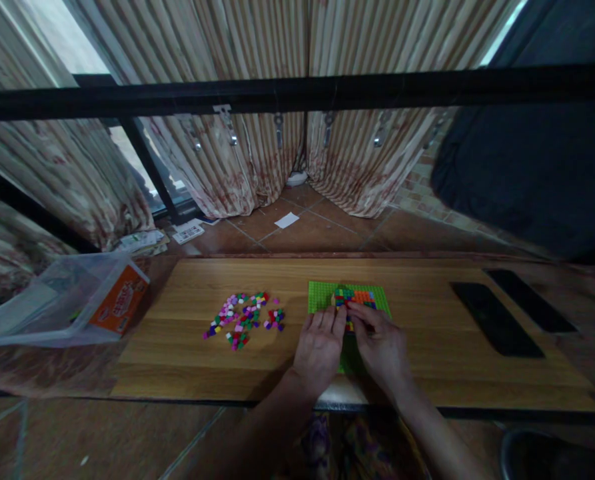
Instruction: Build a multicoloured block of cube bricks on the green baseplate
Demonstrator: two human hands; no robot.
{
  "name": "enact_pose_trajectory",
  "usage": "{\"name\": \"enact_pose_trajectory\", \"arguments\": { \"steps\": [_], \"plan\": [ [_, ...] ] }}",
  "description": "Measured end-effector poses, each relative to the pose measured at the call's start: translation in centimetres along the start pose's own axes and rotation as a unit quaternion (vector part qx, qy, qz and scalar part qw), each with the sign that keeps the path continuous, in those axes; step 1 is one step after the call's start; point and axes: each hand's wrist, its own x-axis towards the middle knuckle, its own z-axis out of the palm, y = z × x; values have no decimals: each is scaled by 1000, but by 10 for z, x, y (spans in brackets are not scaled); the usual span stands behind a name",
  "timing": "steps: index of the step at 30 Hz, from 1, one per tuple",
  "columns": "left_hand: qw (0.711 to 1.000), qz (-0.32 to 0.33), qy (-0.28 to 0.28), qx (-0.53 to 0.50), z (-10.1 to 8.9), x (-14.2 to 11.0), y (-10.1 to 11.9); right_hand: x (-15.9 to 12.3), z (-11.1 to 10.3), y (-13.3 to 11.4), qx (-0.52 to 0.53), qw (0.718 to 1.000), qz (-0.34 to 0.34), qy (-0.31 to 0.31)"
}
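A green studded baseplate (321, 291) lies on the wooden table, bearing a block of small multicoloured bricks (364, 297) in orange, green, blue and red. My left hand (320, 345) rests over the baseplate's left part, fingers stretched out flat, their tips against the left side of the bricks. From the right, my right hand (381, 341) reaches onto the bricks, its thumb and fingers pinched together near the left fingertips. Whatever sits in that pinch is hidden. Both hands cover the lower part of the bricks and much of the baseplate.
Loose coloured bricks (247, 316) are scattered on the table (167, 353) left of the baseplate. A clear plastic bin (52, 333) with an orange label stands at the far left. Two dark flat panels (497, 320) (532, 300) lie at the right. A black bar (287, 93) crosses before the curtains.
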Motion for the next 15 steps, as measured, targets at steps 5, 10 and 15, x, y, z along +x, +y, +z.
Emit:
{"name": "enact_pose_trajectory", "arguments": {
  "steps": [5, 10, 15],
  "plan": [
    [1000, 4, 15, 1, 7, -3, 2, 1, 1, 3, 9, 1000, 3, 1],
    [1000, -2, 11, -23, 10, -6, -1, 4, -8, 0, 57, 997, 45, -3],
    [997, -3, 15, -73, 8, -11, -4, 3, -30, -5, 99, 989, 94, 55]
  ]
}}
